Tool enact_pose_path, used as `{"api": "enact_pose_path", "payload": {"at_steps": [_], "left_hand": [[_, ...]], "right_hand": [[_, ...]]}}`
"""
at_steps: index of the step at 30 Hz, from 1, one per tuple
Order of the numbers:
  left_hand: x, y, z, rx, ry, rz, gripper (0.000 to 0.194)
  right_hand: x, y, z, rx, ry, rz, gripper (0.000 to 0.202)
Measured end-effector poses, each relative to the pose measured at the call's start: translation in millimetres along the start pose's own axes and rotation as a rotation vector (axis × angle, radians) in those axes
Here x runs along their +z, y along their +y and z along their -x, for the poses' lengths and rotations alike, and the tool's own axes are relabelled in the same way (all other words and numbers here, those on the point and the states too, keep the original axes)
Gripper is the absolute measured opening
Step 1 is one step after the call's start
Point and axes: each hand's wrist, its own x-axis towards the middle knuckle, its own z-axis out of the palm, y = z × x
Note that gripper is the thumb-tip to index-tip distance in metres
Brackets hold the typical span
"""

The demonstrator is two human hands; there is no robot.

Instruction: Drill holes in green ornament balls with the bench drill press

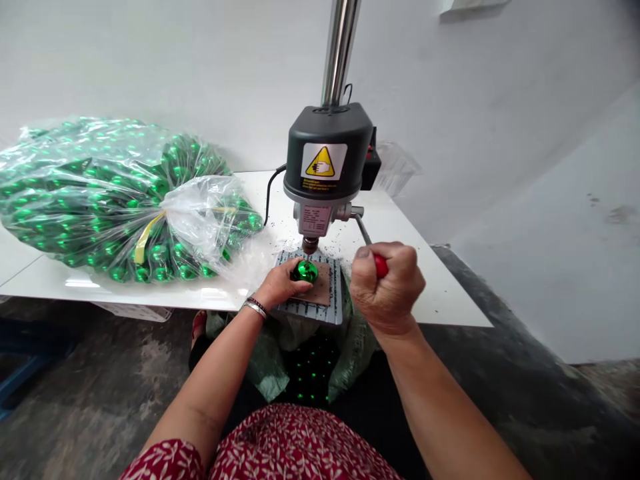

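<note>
A shiny green ball [307,271] rests on a brown board [323,291] over the grey base plate [337,308] of a drill press [327,160]. My left hand [281,285] grips the ball from its left side, thumb and fingers around it. The chuck [310,245] is directly above the ball, and its tip appears to reach the ball's top. My right hand [387,283] is wrapped round the lever [364,231], whose red knob [381,266] shows between the fingers.
On the left of the white table [445,293] lies a large tied clear bag [100,207] of green balls. Dark shavings are scattered around the base. Below the table edge, an open sack [357,350] holds more green balls. A black cable runs behind the machine.
</note>
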Motion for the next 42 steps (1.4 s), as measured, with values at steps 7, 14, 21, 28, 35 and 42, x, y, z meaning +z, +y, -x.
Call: {"api": "enact_pose_path", "payload": {"at_steps": [7, 14, 21, 28, 35, 42], "left_hand": [[0.9, 6.2, 2.7, 0.025, 0.025, -0.047, 0.051], [-17.4, 27.6, 49.9, 0.047, -0.037, -0.074, 0.059], [-4.4, 7.0, 100.3, -0.009, -0.661, -0.139, 0.069], [16.2, 1.0, 105.5, -0.015, -0.450, -0.182, 0.054], [-85.4, -2.2, 51.8, -0.161, 0.169, -0.338, 0.028], [-138.4, -35.2, 2.6, -0.298, 0.391, -0.582, 0.038]], "right_hand": [[1.3, -6.7, -43.4, 0.262, -0.061, -0.165, 0.017], [8.2, -13.0, -126.8, 0.663, -0.322, -0.149, 0.027], [10.6, -10.7, -119.5, 0.645, -0.271, -0.198, 0.025], [12.3, -9.6, -119.7, 0.628, -0.261, -0.180, 0.020], [13.3, -8.2, -118.1, 0.629, -0.231, -0.154, 0.017], [11.7, -7.3, -120.2, 0.764, -0.251, -0.176, 0.017]]}}
